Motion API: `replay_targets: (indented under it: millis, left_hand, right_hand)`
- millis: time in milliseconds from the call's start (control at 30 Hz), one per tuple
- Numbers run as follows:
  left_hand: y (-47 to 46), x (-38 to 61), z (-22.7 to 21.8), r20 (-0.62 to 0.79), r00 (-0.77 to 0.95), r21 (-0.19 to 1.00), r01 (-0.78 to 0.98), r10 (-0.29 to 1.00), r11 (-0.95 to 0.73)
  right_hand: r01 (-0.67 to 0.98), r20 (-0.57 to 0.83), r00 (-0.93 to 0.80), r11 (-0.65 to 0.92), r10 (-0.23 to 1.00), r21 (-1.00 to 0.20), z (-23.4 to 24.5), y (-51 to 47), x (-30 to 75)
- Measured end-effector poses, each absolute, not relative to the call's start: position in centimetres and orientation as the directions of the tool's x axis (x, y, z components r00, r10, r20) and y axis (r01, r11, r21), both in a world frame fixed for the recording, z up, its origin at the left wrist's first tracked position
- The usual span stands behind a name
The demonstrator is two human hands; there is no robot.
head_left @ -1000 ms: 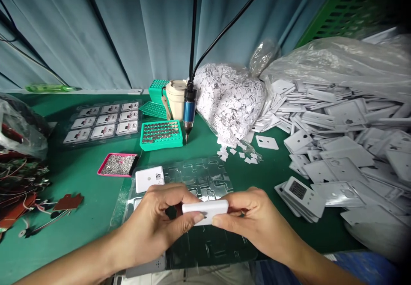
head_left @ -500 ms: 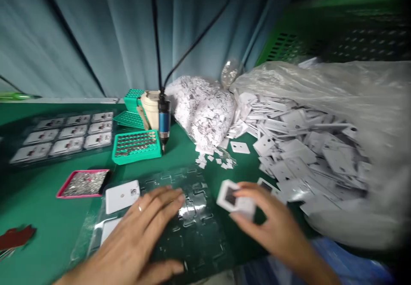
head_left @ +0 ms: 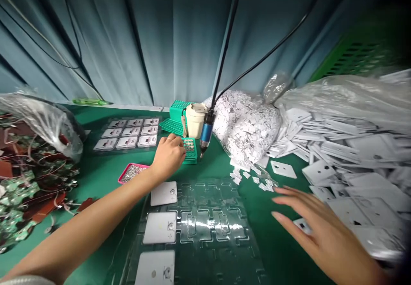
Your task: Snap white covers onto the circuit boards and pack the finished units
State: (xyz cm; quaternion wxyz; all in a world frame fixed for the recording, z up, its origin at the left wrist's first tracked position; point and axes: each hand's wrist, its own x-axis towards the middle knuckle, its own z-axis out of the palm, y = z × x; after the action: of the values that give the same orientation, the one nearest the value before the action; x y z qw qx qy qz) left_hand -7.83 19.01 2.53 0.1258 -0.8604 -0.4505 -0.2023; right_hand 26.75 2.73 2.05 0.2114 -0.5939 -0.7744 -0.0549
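My left hand (head_left: pixel 170 154) reaches over a green rack (head_left: pixel 192 160) of small round silver discs that look like button cells. Its fingers are curled together at the rack, and whatever they hold is hidden. My right hand (head_left: pixel 311 221) is held above the table with its fingers apart and nothing in them. Under it lies a white plate with a dark opening (head_left: pixel 302 225). In front of me a clear plastic blister tray (head_left: pixel 212 227) carries a column of white rectangular plates (head_left: pixel 160 228) along its left side.
A blue electric screwdriver (head_left: pixel 207 133) hangs beside a cream cup (head_left: pixel 195 120). Left are a pink-rimmed dish of small metal parts (head_left: pixel 133 172), a filled tray (head_left: pixel 126 134) and heaped circuit boards (head_left: pixel 22 203). Right are a bag of white bits (head_left: pixel 247 126) and piled white plates (head_left: pixel 359 152).
My left hand has moved from the blister tray up to the green rack. My right hand has let go of the white piece it held and opened. The view has turned left.
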Motion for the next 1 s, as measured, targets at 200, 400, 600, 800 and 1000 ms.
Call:
replay_targets:
  millis: [200,400,600,800,1000]
  left_hand:
    - [19.5,-6.7,2.3,0.482,0.544,-0.094,0.811,0.687,-0.577]
    - [16.7,-8.0,4.4,0.491,0.520,-0.055,0.819,0.699,-0.571]
    - [4.7,-12.7,4.9,0.386,0.332,0.517,0.695,0.861,-0.500]
    - [-2.9,-12.7,1.5,0.231,0.289,0.738,0.570,0.929,-0.361]
    - [-3.8,-10.7,-1.1,0.371,0.390,0.400,0.752,0.843,-0.524]
  right_hand:
    - [0.958,0.188,-0.285,0.276,0.940,0.071,0.9,9.4,21.3]
    - [0.951,0.206,-0.294,0.263,0.934,0.165,-0.8,10.9,19.8]
    - [0.971,0.248,-0.225,0.196,0.942,0.137,-0.4,10.2,20.5]
    - [0.972,0.442,-0.204,0.236,0.874,-0.018,1.4,6.9,18.6]
    - [0.942,0.414,-0.254,0.321,0.874,-0.099,2.3,3.9,16.9]
